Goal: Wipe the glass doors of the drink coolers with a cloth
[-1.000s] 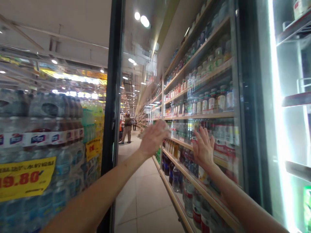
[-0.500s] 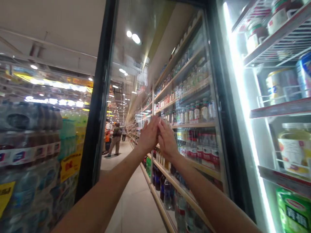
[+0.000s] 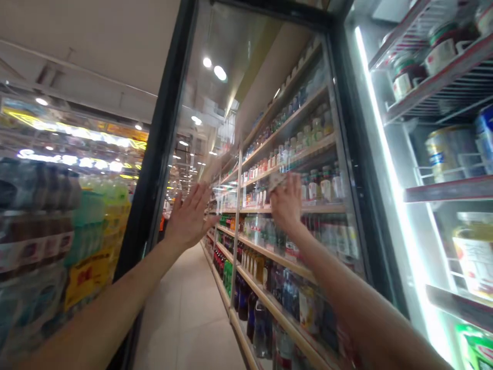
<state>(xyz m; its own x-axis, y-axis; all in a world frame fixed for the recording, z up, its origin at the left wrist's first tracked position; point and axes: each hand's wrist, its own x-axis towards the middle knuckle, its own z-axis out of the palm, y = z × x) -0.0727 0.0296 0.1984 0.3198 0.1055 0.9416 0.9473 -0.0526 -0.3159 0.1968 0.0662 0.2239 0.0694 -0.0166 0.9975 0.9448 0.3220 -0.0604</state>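
A glass door (image 3: 246,67) with a black frame stands open in front of me. My left hand (image 3: 190,218) is open at the left part of the pane, its fingers spread and pointing up. Against the right part of the pane, my right hand (image 3: 287,205) has its fingers stretched upward and is slightly blurred. Beside its fingertips lies a pale patch (image 3: 276,181); whether it is a cloth or a reflection I cannot tell. Both palms face away from me and are hidden.
Lit cooler shelves (image 3: 454,190) with jars and cans stand at the right. Through the glass, long shelves (image 3: 269,254) of bottles run beside a tiled aisle (image 3: 181,303). Stacked packs of bottles (image 3: 36,226) and a yellow sign (image 3: 88,277) are at the left.
My hands were together near the middle of the glass. They have moved apart, the left one to the left and the right one to the right. The view has shifted slightly.
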